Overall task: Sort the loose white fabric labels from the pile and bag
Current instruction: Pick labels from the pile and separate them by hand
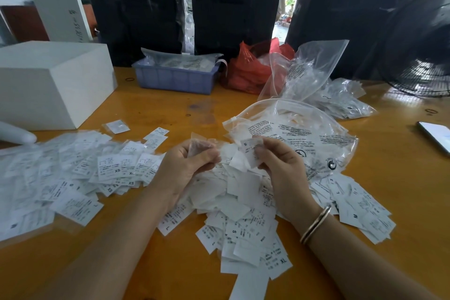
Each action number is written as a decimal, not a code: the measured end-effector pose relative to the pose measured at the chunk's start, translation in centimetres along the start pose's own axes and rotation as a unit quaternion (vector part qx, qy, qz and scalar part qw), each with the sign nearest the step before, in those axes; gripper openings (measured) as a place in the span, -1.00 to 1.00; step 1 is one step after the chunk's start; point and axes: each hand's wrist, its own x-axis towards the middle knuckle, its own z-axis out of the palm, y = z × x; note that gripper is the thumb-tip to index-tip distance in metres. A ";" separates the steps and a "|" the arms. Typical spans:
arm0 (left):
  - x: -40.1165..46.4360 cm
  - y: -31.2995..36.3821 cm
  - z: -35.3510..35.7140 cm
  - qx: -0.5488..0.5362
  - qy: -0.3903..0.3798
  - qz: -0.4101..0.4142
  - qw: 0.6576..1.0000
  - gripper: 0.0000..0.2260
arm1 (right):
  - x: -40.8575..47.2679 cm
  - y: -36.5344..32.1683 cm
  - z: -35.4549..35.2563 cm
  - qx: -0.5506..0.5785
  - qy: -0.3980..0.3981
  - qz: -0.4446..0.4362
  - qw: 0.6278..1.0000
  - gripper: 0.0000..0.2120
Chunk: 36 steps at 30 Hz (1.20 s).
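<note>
A loose pile of white fabric labels [241, 204] lies heaped at the middle of the orange table's near edge, many printed with black text and size letters such as S, L and XL. Just behind it, a clear zip bag [304, 134] with black printing lies flat, holding more labels. One S label [250, 151] is raised above the pile.

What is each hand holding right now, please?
Left hand: fingers curled, pinching a small clear sleeve.
Right hand: pinching a white label marked S.
</note>
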 end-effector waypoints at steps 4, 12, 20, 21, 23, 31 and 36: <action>0.0 -0.1 -0.1 0.008 -0.013 0.005 1.000 -0.73 | -0.4 0.1 0.3 -0.080 -0.024 -0.041 0.996 -0.69; -0.1 -0.1 0.0 0.010 -0.015 0.007 1.000 -0.78 | -0.7 0.3 0.8 -0.158 -0.010 -0.064 0.985 -0.67; -0.1 0.0 0.2 0.022 -0.005 0.000 1.000 -0.81 | -0.8 0.5 1.2 -0.227 -0.050 -0.089 0.968 -0.70; -0.1 0.0 0.2 0.027 -0.006 -0.002 1.000 -0.82 | -0.8 0.5 1.2 -0.239 -0.058 -0.097 0.964 -0.70; -0.2 -0.1 0.3 0.044 -0.012 -0.006 0.999 -0.87 | -0.9 0.6 1.3 -0.264 -0.069 -0.102 0.957 -0.69; -0.5 -0.3 1.0 0.126 -0.047 0.009 0.991 -0.76 | -1.0 0.3 1.5 -0.217 -0.098 -0.066 0.969 -0.53; -0.4 0.0 0.8 0.122 -0.022 0.032 0.992 -0.80 | -0.7 0.3 1.1 -0.121 -0.062 -0.037 0.990 -0.52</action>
